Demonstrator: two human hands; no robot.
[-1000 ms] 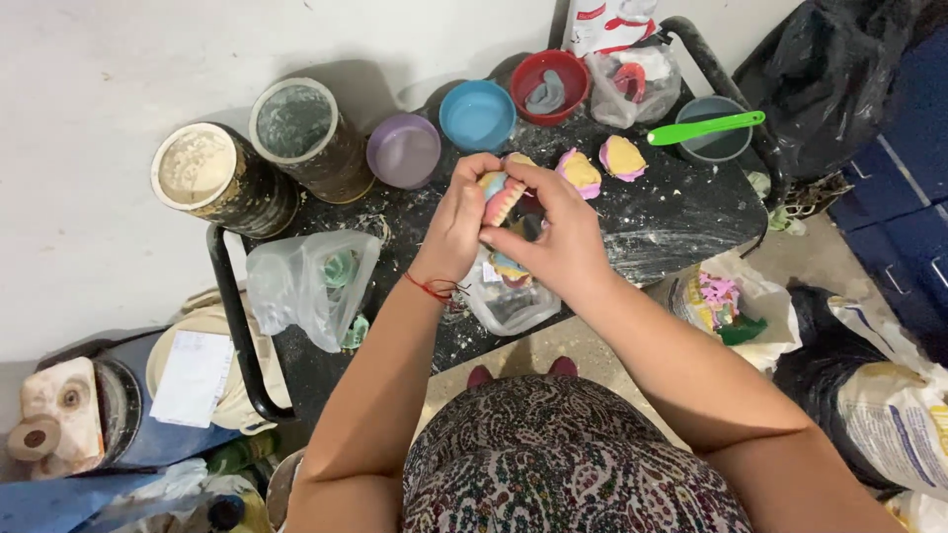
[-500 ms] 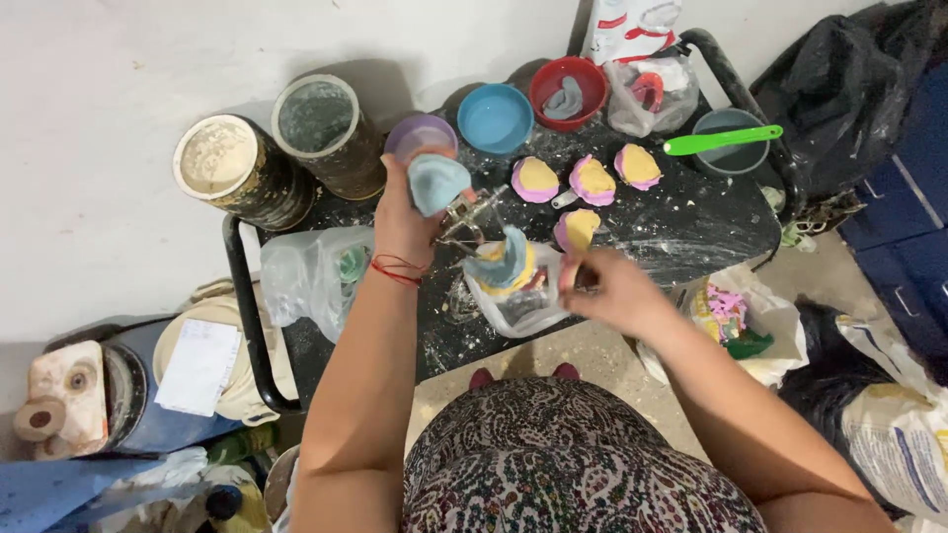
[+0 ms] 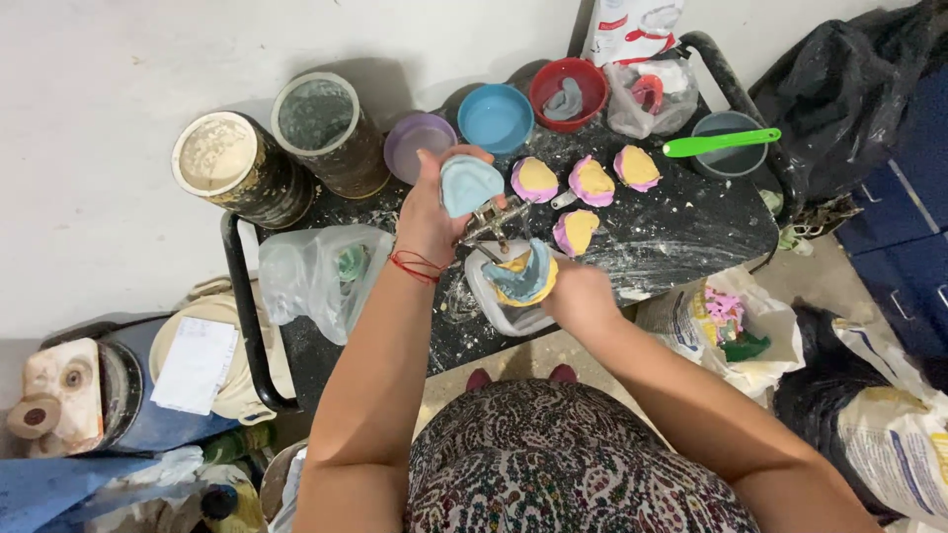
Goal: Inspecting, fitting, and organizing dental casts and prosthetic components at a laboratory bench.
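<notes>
Pale blue arch-shaped mould (image 3: 469, 184) held up in left hand (image 3: 430, 212).

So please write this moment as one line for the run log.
left hand: holds blue mould raised | right hand: holds yellow cast over clear tub | black table: four yellow-pink casts

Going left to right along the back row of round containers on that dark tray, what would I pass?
White-powder-filled tin → tall empty grimy tin → purple rubber bowl → blue rubber bowl → red rubber bowl → grey bowl with the green spatula lying across it.
</notes>
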